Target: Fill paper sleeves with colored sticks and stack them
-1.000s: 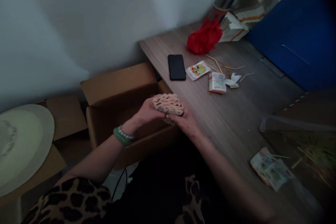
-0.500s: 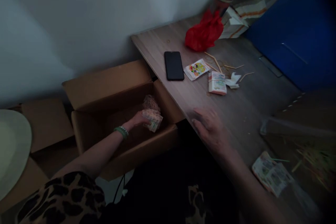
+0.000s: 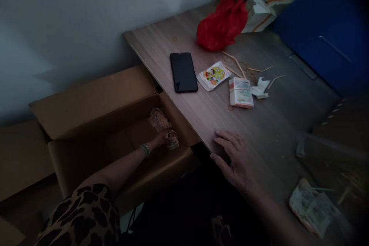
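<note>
My left hand reaches down into an open cardboard box. Its fingers are closed on a bundle of small printed packets, low in the box near the right-hand wall. Just behind it lies another packet bundle. Over the table's near edge, my right hand rests with its fingers apart, holding nothing. Beyond it on the table sit a banded stack of printed packets, a single packet with a colourful print and a black phone.
A red plastic bag stands at the back of the wooden table. Thin bent sticks and a crumpled white scrap lie by the stack. More packets are at the lower right, below a blue panel.
My left hand has lowered the packet bundle deeper into the box, beside the other one. My right hand has stayed by the table edge. The view has shifted slightly.
</note>
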The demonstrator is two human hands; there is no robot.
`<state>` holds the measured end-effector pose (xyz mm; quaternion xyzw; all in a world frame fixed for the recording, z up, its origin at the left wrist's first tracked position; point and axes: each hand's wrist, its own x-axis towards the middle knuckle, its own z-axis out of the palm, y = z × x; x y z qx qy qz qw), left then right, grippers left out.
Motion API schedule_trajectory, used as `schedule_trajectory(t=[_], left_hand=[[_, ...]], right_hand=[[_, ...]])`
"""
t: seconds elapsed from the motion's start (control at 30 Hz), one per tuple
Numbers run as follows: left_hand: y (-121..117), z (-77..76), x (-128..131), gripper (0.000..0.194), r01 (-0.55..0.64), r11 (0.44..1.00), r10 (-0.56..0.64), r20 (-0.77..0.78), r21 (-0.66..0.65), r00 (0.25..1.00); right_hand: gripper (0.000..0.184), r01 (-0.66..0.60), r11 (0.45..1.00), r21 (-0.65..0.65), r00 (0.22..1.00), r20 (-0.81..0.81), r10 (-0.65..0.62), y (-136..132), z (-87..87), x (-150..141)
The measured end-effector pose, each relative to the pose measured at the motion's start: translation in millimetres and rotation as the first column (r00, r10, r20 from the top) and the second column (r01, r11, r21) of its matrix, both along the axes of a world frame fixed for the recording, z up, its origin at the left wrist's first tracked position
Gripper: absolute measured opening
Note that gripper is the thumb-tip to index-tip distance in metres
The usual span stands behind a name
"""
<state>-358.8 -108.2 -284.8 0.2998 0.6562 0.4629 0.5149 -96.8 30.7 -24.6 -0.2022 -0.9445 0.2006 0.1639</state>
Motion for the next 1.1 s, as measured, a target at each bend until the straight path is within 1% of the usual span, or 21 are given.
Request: schedule_trajectory(t=[0.13, 0.23, 0.3, 0.43, 0.53, 0.6, 0.67, 0.73, 0.77, 0.87, 0.97, 1.03, 1.1], left_hand=[[-6.2, -3.3, 4.3, 0.069, 0.079, 0.996, -0.085, -0.201, -0.039, 0.976], [-10.5, -1.5, 7.0, 0.058, 0.152, 0.986, -0.168, -0.311, -0.074, 0.936], [-12.5, 1.4, 9.5, 0.049, 0.177, 0.979, -0.203, -0.387, -0.103, 0.9], [-14.5, 9.3, 14.9, 0.041, 0.166, 0.977, -0.212, -0.546, -0.133, 0.81], [-14.1, 12.5, 17.9, 0.038, 0.166, 0.976, -0.218, -0.616, -0.143, 0.757], [-13.8, 12.9, 19.6, 0.041, 0.169, 0.975, -0.222, -0.636, -0.144, 0.739], [-15.2, 13.3, 21.1, 0.052, 0.159, 0.978, -0.211, -0.646, -0.139, 0.734], [-19.0, 15.0, 22.4, 0.062, 0.121, 0.985, -0.17, -0.647, -0.12, 0.743], [-21.8, 16.3, 22.8, 0.063, 0.095, 0.99, -0.142, -0.645, -0.108, 0.751], [-32.3, 21.1, 23.3, 0.057, 0.013, 0.995, -0.072, -0.639, -0.097, 0.766], [-41.3, 22.8, 22.5, 0.051, -0.057, 0.989, -0.047, -0.658, -0.136, 0.752], [-44.9, 20.4, 21.6, 0.052, -0.136, 0.981, 0.013, -0.646, -0.141, 0.763], [-46.7, 15.3, 21.0, 0.053, -0.219, 0.968, 0.1, -0.611, -0.123, 0.786]], right_hand=[[0.035, 0.0, 1.0, -0.007, 1.0, -0.016, 0.0, 0.6, 0.8, -1.6], [0.035, -0.009, 1.0, 0.003, 1.0, -0.029, 0.009, 1.0, 1.6, -3.2], [0.035, -0.007, 1.0, 0.008, 0.999, -0.032, 0.007, 1.1, 2.0, -3.8], [0.034, -0.001, 1.0, 0.007, 0.999, -0.033, 0.001, 1.2, 2.7, -4.0], [0.032, 0.002, 1.0, 0.006, 0.999, -0.032, -0.002, 1.3, 3.0, -4.0], [0.031, 0.009, 1.0, 0.0, 0.999, -0.036, -0.009, 1.2, 3.2, -4.1], [0.031, 0.017, 1.0, -0.006, 0.999, -0.041, -0.017, 1.1, 3.5, -4.3], [0.03, 0.021, 1.0, -0.012, 0.999, -0.042, -0.022, 1.1, 3.7, -4.3], [0.03, 0.023, 1.0, -0.014, 0.999, -0.042, -0.023, 1.1, 3.7, -4.3], [0.031, 0.025, 1.0, -0.018, 0.999, -0.044, -0.026, 1.1, 3.2, -4.2], [0.03, 0.033, 0.999, -0.026, 0.998, -0.048, -0.034, 0.9, 3.3, -4.4], [0.029, 0.041, 0.999, -0.033, 0.998, -0.046, -0.042, 0.6, 3.8, -4.8], [0.029, 0.048, 0.998, -0.036, 0.998, -0.047, -0.049, 0.6, 4.4, -5.0]])
